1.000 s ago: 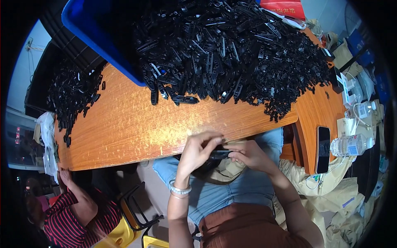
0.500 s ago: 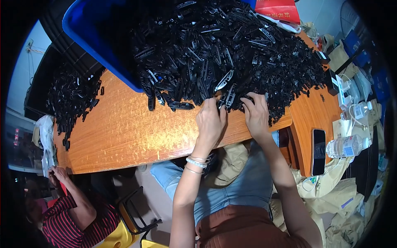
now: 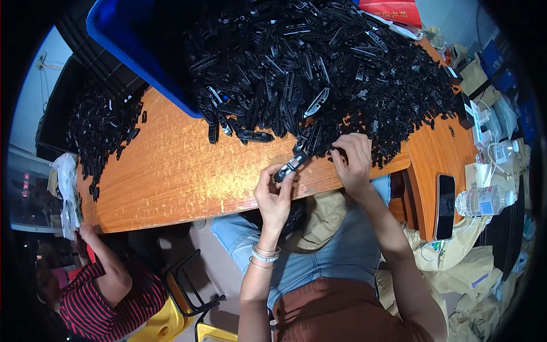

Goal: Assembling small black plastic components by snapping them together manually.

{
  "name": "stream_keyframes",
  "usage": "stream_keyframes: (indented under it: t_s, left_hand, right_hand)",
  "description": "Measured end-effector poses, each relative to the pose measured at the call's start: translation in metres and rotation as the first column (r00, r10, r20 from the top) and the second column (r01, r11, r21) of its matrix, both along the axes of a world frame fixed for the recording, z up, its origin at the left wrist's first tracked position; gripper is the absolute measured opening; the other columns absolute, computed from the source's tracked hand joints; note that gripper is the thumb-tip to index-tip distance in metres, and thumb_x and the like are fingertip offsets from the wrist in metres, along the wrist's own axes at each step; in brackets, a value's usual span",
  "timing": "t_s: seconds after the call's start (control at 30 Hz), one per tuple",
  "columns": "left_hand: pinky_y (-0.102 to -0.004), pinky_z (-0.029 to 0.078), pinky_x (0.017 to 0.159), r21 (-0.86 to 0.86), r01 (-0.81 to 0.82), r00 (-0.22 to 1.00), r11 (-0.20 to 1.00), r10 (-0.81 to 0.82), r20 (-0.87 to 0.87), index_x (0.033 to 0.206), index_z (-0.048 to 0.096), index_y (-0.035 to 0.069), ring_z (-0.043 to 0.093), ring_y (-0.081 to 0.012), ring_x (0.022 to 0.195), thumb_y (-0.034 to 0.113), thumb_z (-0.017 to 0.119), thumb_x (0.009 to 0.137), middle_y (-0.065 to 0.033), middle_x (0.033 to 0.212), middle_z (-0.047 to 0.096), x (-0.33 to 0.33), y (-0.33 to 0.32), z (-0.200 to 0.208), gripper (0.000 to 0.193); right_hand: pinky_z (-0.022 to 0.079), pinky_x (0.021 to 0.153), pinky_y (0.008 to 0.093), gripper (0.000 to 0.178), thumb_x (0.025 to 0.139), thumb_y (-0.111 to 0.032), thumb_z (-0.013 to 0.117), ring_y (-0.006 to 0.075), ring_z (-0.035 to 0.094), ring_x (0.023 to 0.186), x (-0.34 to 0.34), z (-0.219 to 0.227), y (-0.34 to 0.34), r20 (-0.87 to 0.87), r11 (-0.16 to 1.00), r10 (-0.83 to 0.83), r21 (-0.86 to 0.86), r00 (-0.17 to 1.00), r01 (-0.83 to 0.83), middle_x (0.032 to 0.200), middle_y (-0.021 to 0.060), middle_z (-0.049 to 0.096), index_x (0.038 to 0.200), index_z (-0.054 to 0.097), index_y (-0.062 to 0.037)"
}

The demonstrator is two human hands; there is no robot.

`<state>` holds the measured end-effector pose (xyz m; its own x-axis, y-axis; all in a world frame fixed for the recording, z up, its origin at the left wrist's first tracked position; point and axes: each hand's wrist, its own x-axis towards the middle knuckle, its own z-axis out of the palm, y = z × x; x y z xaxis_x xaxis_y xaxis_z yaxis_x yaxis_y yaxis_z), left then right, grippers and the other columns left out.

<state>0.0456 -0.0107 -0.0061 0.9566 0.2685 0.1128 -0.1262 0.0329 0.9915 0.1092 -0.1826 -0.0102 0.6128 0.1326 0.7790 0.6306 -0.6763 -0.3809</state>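
Observation:
My left hand [image 3: 274, 191], with bracelets at the wrist, pinches a long black plastic part [image 3: 291, 166] with shiny, pale patches along its upper face. That part tilts up and to the right, just off the near edge of a big heap of similar black parts [image 3: 288, 91]. My right hand [image 3: 354, 159] is at the heap's near right edge, thumb and fingers curled together. Whatever lies between those fingertips is too small to make out. Larger long parts make up the heap's left and middle, with much smaller black pieces [image 3: 399, 108] on its right.
A blue bin [image 3: 142, 74] stands at the heap's left on the wooden table [image 3: 188, 171]. Another pile of black parts [image 3: 102, 125] lies far left, near a person in a striped top [image 3: 114, 290]. At right are a phone [image 3: 445, 206] and a water bottle [image 3: 484, 201].
My left hand has drawn back from the heap toward me, bringing the long black part. My right hand stays by the heap, its fingers slightly shifted.

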Motion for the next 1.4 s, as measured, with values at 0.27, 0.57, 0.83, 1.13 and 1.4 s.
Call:
stream_keyframes:
  t_s: [0.27, 0.57, 0.83, 1.13, 1.4]
  left_hand:
    - [-0.0212, 0.052, 0.065, -0.048, 0.163, 0.986, 0.985, -0.161, 0.034, 0.105, 0.054, -0.004, 0.063, -0.0105, 0.074, -0.007, 0.059, 0.084, -0.0083, 0.087, 0.063, -0.015, 0.000, 0.013, 0.022]
    - [-0.0215, 0.053, 0.066, -0.094, 0.221, 0.974, 0.971, -0.225, -0.036, 0.104, 0.056, -0.007, 0.066, -0.0149, 0.075, -0.009, 0.060, 0.081, -0.0125, 0.084, 0.066, -0.024, -0.001, 0.018, 0.024]
    - [-0.0227, 0.055, 0.068, -0.250, 0.272, 0.944, 0.929, -0.308, -0.121, 0.104, 0.053, -0.005, 0.067, -0.0191, 0.080, -0.009, 0.059, 0.082, -0.0128, 0.088, 0.064, -0.033, 0.005, 0.023, 0.023]
    - [-0.0249, 0.044, 0.069, 0.039, 0.328, 0.944, 0.944, -0.326, -0.052, 0.087, 0.058, 0.002, 0.056, -0.0140, 0.081, 0.001, 0.068, 0.073, -0.0058, 0.085, 0.058, -0.040, 0.001, 0.018, 0.017]
    - [-0.0273, 0.052, 0.071, 0.311, 0.404, 0.911, 0.860, -0.409, -0.051, 0.102, 0.062, -0.004, 0.065, -0.0163, 0.080, 0.006, 0.053, 0.090, -0.0112, 0.089, 0.068, -0.045, 0.047, 0.001, 0.018]
  right_hand:
    - [0.047, 0.061, 0.0311, 0.017, 0.070, 0.008, 0.068, 0.0227, 0.058, 0.072, -0.032, 0.013, 0.004, -0.105, 0.944, 0.214, 0.278, 0.971, -0.178, 0.081, 0.0112, 0.059, 0.082, 0.058, 0.0018]
    - [0.047, 0.066, 0.0318, 0.013, 0.072, 0.005, 0.065, 0.0228, 0.060, 0.075, -0.049, 0.041, 0.012, -0.215, 0.888, 0.426, 0.285, 0.879, -0.361, 0.084, 0.0089, 0.064, 0.084, 0.065, -0.0010]
    - [0.045, 0.069, 0.0351, 0.017, 0.073, -0.001, 0.064, 0.0271, 0.056, 0.078, -0.059, 0.039, 0.013, -0.147, 0.897, 0.441, 0.080, 0.885, -0.434, 0.091, 0.0077, 0.060, 0.089, 0.063, -0.0044]
    - [0.046, 0.064, 0.0196, 0.034, 0.080, 0.003, 0.062, 0.0074, 0.057, 0.074, -0.081, 0.031, 0.000, -0.708, 0.750, 0.652, 0.655, 0.270, -0.093, 0.089, 0.0038, 0.062, 0.114, 0.059, 0.0005]
    - [0.047, 0.061, 0.0215, 0.027, 0.085, -0.001, 0.059, 0.0075, 0.058, 0.068, -0.092, 0.014, 0.000, -0.755, 0.758, 0.642, 0.597, 0.133, -0.262, 0.081, 0.0039, 0.062, 0.112, 0.060, 0.0016]
